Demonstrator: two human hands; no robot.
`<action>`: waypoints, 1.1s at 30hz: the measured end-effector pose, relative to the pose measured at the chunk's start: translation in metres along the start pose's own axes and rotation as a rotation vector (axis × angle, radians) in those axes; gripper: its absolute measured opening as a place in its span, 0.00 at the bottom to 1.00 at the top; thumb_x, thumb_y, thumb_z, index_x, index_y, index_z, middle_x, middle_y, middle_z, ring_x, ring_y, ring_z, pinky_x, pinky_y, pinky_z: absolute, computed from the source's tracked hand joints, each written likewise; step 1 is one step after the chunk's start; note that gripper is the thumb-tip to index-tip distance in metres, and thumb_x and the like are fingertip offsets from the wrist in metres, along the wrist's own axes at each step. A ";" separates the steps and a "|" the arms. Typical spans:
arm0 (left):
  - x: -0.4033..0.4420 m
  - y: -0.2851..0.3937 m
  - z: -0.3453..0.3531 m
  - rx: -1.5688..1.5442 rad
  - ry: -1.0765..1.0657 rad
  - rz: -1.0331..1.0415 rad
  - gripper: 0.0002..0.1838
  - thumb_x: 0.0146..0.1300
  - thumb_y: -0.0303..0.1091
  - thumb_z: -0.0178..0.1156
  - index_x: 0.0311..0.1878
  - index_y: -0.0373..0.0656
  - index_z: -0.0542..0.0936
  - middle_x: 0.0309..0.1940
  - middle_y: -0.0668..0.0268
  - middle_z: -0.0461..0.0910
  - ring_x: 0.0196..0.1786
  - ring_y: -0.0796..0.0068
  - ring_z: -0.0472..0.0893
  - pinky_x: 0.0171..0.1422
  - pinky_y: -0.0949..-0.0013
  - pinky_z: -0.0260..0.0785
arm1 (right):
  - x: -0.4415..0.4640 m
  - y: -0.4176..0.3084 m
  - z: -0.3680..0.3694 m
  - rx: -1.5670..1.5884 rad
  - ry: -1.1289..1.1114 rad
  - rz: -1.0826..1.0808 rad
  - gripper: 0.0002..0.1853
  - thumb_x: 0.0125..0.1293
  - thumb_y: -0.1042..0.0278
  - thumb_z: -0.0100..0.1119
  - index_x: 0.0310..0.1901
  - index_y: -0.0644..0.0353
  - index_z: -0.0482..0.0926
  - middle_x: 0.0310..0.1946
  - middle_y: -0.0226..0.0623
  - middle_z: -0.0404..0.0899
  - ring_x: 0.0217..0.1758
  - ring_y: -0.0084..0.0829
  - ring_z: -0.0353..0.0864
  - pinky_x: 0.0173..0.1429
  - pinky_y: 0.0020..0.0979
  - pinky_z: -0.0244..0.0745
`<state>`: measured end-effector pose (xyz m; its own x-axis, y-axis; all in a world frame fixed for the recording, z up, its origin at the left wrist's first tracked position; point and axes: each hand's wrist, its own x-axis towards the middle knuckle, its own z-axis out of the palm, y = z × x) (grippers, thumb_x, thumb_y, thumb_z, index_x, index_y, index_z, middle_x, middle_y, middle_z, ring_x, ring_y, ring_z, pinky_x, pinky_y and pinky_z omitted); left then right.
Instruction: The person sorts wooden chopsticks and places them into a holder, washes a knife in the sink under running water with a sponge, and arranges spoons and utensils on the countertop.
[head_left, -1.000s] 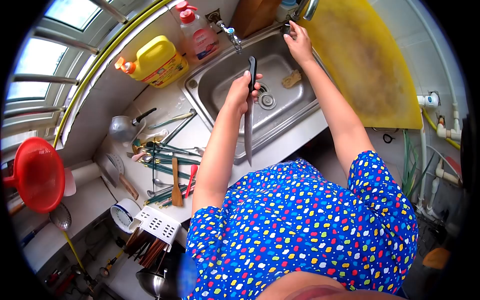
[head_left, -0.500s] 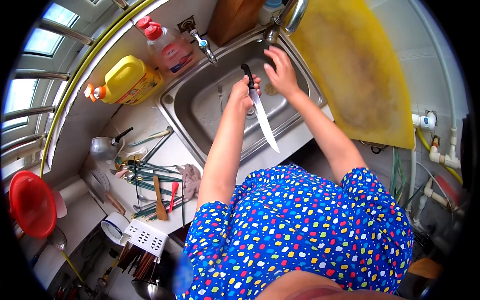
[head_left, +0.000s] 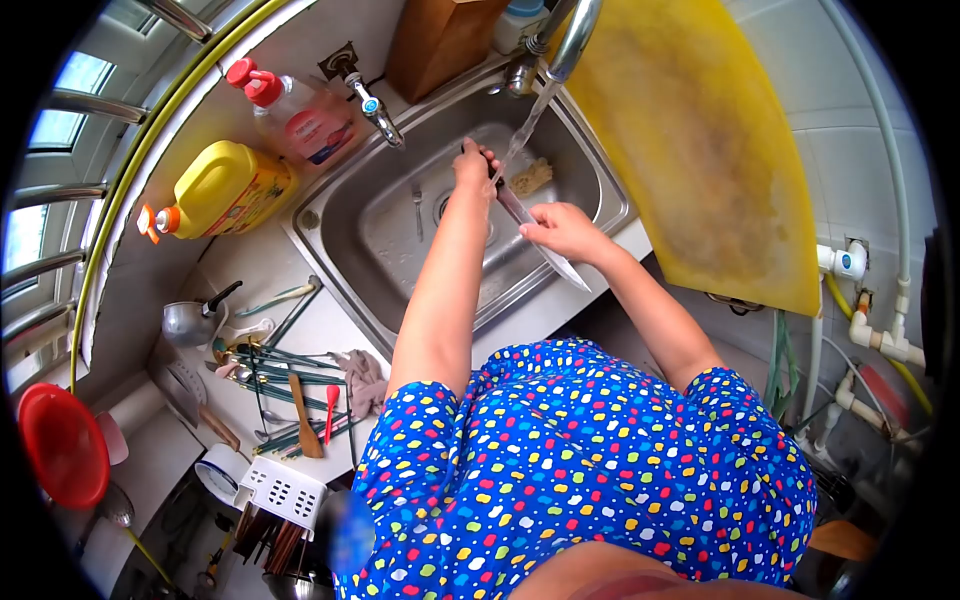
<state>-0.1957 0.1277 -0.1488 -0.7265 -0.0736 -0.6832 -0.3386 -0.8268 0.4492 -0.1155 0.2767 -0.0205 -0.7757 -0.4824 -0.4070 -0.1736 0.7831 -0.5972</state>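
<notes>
My left hand (head_left: 474, 166) is closed round the black handle of a long kitchen knife (head_left: 568, 270), held over the steel sink (head_left: 333, 270). The blade slants down toward my body, its tip above the sink's front edge. My right hand (head_left: 566, 232) has its fingers closed on the middle of the blade. A stream of water (head_left: 522, 132) runs from the faucet (head_left: 574, 45) onto the knife near its handle. In the basin lie a fork (head_left: 418, 212) and a tan scrubbing pad (head_left: 532, 178), both apart from my hands.
Soap bottles (head_left: 310, 122) and a yellow jug (head_left: 225, 187) stand left of the sink, near a small tap (head_left: 376, 110). Utensils, including a wooden spatula (head_left: 306, 418), cover the left counter. A large yellow board (head_left: 690, 150) leans at the right.
Water now flows from the faucet. My right hand has come down from near the faucet onto the blade, while my left hand has moved the handle slightly under the stream.
</notes>
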 end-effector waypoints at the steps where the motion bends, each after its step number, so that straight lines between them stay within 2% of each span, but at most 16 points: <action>1: -0.001 0.007 0.003 -0.001 -0.011 0.002 0.21 0.74 0.54 0.42 0.35 0.47 0.69 0.21 0.70 0.70 0.20 0.75 0.70 0.24 0.65 0.63 | -0.007 -0.006 -0.002 -0.069 0.006 -0.021 0.20 0.59 0.52 0.61 0.26 0.64 0.74 0.19 0.43 0.74 0.23 0.38 0.73 0.30 0.39 0.66; 5: -0.011 0.011 -0.001 -0.134 0.067 -0.033 0.19 0.74 0.51 0.44 0.35 0.46 0.69 0.20 0.69 0.69 0.19 0.76 0.66 0.23 0.66 0.63 | -0.018 -0.005 0.001 -0.017 0.009 0.014 0.18 0.60 0.53 0.59 0.27 0.62 0.75 0.20 0.44 0.75 0.26 0.42 0.75 0.32 0.42 0.67; 7: -0.012 0.010 -0.003 -0.145 0.053 0.113 0.14 0.74 0.46 0.48 0.38 0.45 0.69 0.21 0.68 0.70 0.20 0.76 0.69 0.24 0.68 0.65 | -0.011 -0.007 -0.004 -0.103 -0.013 0.010 0.17 0.61 0.54 0.59 0.28 0.61 0.76 0.21 0.44 0.76 0.27 0.42 0.76 0.33 0.42 0.67; 11: -0.033 0.024 -0.020 -0.139 0.056 0.241 0.10 0.72 0.41 0.53 0.42 0.45 0.69 0.26 0.65 0.76 0.23 0.71 0.75 0.28 0.69 0.70 | 0.010 -0.006 -0.019 -0.223 -0.059 0.064 0.15 0.62 0.54 0.59 0.30 0.59 0.77 0.22 0.42 0.78 0.30 0.42 0.79 0.36 0.41 0.69; 13: -0.049 0.032 -0.041 -0.190 0.055 0.229 0.09 0.70 0.37 0.56 0.46 0.46 0.68 0.34 0.61 0.80 0.34 0.65 0.82 0.38 0.65 0.75 | 0.022 -0.005 -0.020 -0.259 -0.076 0.093 0.14 0.63 0.55 0.59 0.31 0.58 0.78 0.25 0.40 0.80 0.33 0.42 0.80 0.38 0.41 0.71; 14: -0.059 0.037 -0.055 -0.164 0.042 0.176 0.09 0.70 0.35 0.56 0.48 0.47 0.68 0.41 0.59 0.82 0.45 0.61 0.82 0.48 0.59 0.76 | 0.028 -0.001 -0.018 -0.325 -0.019 0.037 0.14 0.63 0.55 0.59 0.31 0.57 0.79 0.26 0.39 0.80 0.34 0.43 0.80 0.38 0.42 0.71; 15: -0.086 0.054 -0.053 -0.190 0.012 0.164 0.10 0.69 0.37 0.58 0.48 0.47 0.70 0.39 0.62 0.82 0.42 0.68 0.81 0.46 0.57 0.73 | 0.035 -0.003 -0.024 -0.402 0.053 -0.025 0.13 0.64 0.55 0.58 0.32 0.57 0.80 0.27 0.39 0.81 0.35 0.43 0.80 0.38 0.42 0.71; 17: -0.112 0.058 -0.071 -0.202 -0.029 0.183 0.08 0.68 0.34 0.59 0.46 0.46 0.72 0.43 0.61 0.82 0.45 0.68 0.81 0.47 0.61 0.74 | 0.055 0.015 -0.013 -0.401 0.085 -0.064 0.12 0.64 0.56 0.59 0.35 0.56 0.82 0.31 0.37 0.82 0.37 0.44 0.80 0.40 0.42 0.72; 18: -0.119 0.054 -0.078 -0.204 -0.021 0.187 0.08 0.68 0.34 0.59 0.46 0.46 0.72 0.43 0.61 0.82 0.45 0.68 0.81 0.47 0.61 0.74 | 0.065 0.024 -0.005 -0.399 0.174 -0.169 0.11 0.63 0.56 0.60 0.36 0.55 0.82 0.33 0.36 0.82 0.41 0.43 0.80 0.43 0.42 0.72; 20: -0.130 0.044 -0.086 -0.152 -0.053 0.372 0.08 0.68 0.29 0.58 0.46 0.45 0.71 0.47 0.58 0.82 0.52 0.66 0.81 0.49 0.69 0.77 | 0.076 0.028 0.005 -0.441 0.273 -0.268 0.09 0.60 0.60 0.63 0.39 0.52 0.84 0.40 0.34 0.82 0.52 0.39 0.77 0.54 0.41 0.70; 21: -0.139 0.038 -0.082 -0.179 -0.039 0.418 0.07 0.67 0.25 0.58 0.45 0.44 0.72 0.47 0.60 0.81 0.52 0.71 0.80 0.48 0.75 0.75 | 0.078 0.022 0.009 -0.441 0.270 -0.278 0.09 0.60 0.60 0.63 0.39 0.52 0.84 0.40 0.34 0.82 0.52 0.39 0.77 0.54 0.41 0.70; 23: -0.145 0.022 -0.078 -0.146 0.003 0.516 0.07 0.68 0.27 0.58 0.46 0.44 0.71 0.49 0.58 0.81 0.52 0.69 0.80 0.49 0.72 0.76 | 0.074 0.006 0.023 -0.361 0.564 -0.516 0.09 0.57 0.63 0.65 0.39 0.53 0.84 0.40 0.33 0.82 0.55 0.35 0.75 0.58 0.40 0.69; 24: -0.148 0.014 -0.076 -0.159 -0.001 0.538 0.07 0.68 0.27 0.57 0.46 0.44 0.71 0.50 0.59 0.80 0.53 0.71 0.80 0.50 0.72 0.75 | 0.070 -0.006 0.026 -0.309 0.556 -0.574 0.09 0.53 0.69 0.66 0.38 0.54 0.84 0.40 0.34 0.83 0.53 0.37 0.78 0.60 0.40 0.69; 25: -0.151 0.008 -0.073 -0.147 -0.024 0.561 0.07 0.68 0.27 0.57 0.46 0.44 0.70 0.50 0.60 0.80 0.53 0.71 0.79 0.51 0.71 0.74 | 0.072 -0.003 0.029 -0.311 0.549 -0.575 0.09 0.53 0.69 0.66 0.38 0.54 0.84 0.40 0.34 0.83 0.53 0.37 0.78 0.60 0.40 0.69; 27: -0.156 -0.001 -0.069 -0.171 -0.057 0.581 0.07 0.68 0.27 0.57 0.46 0.44 0.70 0.50 0.60 0.81 0.53 0.72 0.79 0.51 0.71 0.74 | 0.082 0.007 0.035 -0.460 0.387 -0.742 0.09 0.51 0.65 0.67 0.35 0.52 0.84 0.34 0.30 0.82 0.45 0.34 0.80 0.54 0.37 0.72; 33: -0.172 0.017 -0.070 -0.106 -0.027 0.701 0.07 0.68 0.28 0.58 0.45 0.44 0.71 0.50 0.59 0.81 0.52 0.72 0.80 0.50 0.72 0.74 | 0.098 0.007 0.023 -0.494 0.275 -0.825 0.05 0.54 0.62 0.64 0.32 0.50 0.83 0.31 0.28 0.82 0.37 0.35 0.82 0.42 0.36 0.76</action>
<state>-0.0345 0.0873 -0.0642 -0.7672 -0.5956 -0.2381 0.2736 -0.6396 0.7183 -0.1786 0.2256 -0.0809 -0.4014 -0.8899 0.2167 -0.9053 0.3495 -0.2413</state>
